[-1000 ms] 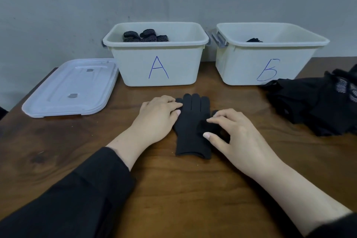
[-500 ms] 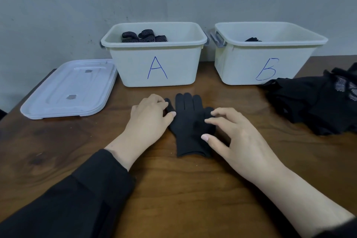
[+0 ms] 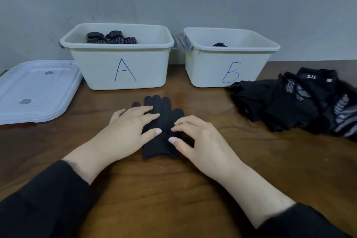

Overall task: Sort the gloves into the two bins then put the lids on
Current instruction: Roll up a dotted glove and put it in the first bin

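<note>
Both hands lie on the plain black glove (image 3: 162, 121): left hand (image 3: 123, 133) flat at its nine o'clock side, right hand (image 3: 201, 141) with bent fingertips at four o'clock, neither gripping.

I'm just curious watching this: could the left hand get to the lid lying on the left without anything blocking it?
Probably yes. The left hand rests on the plain black glove, and only bare table lies between it and the lid; bin A stands farther back.
</note>
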The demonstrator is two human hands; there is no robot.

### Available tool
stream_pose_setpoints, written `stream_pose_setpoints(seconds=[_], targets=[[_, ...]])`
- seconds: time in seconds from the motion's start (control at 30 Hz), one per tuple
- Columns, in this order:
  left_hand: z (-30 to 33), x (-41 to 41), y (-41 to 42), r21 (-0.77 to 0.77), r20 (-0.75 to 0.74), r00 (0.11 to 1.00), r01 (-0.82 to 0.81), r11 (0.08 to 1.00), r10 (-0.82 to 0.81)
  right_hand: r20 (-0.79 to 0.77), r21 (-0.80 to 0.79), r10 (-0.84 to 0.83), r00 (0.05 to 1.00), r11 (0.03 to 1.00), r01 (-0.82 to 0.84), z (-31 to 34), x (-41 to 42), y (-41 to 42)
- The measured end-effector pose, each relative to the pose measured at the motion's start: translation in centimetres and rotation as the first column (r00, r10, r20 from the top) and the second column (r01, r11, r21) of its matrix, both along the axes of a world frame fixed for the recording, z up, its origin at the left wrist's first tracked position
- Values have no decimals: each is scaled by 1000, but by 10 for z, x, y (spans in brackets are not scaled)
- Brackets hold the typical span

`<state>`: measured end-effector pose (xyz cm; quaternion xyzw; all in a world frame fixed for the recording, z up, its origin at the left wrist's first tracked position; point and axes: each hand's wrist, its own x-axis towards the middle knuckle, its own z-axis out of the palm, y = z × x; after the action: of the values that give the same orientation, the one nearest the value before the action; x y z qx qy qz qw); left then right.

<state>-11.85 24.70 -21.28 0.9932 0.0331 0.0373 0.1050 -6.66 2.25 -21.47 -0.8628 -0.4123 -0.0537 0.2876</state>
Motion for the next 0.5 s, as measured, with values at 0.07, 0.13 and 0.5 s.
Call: stream_pose_setpoints(seconds=[0.07,0.13,0.5], targets=[[0,1,-2,4,22,1000,-18,1000,18,-29,104,-59,998,993,62,2,5,-5],[2,2,-5,-12,114,993,-22,1000,23,-66,155,-116,991,980,125,4,10,-10],[7,13,-107,11,306,935,185,983,-180,213,339,-424,880,877,340,0,59,-70]])
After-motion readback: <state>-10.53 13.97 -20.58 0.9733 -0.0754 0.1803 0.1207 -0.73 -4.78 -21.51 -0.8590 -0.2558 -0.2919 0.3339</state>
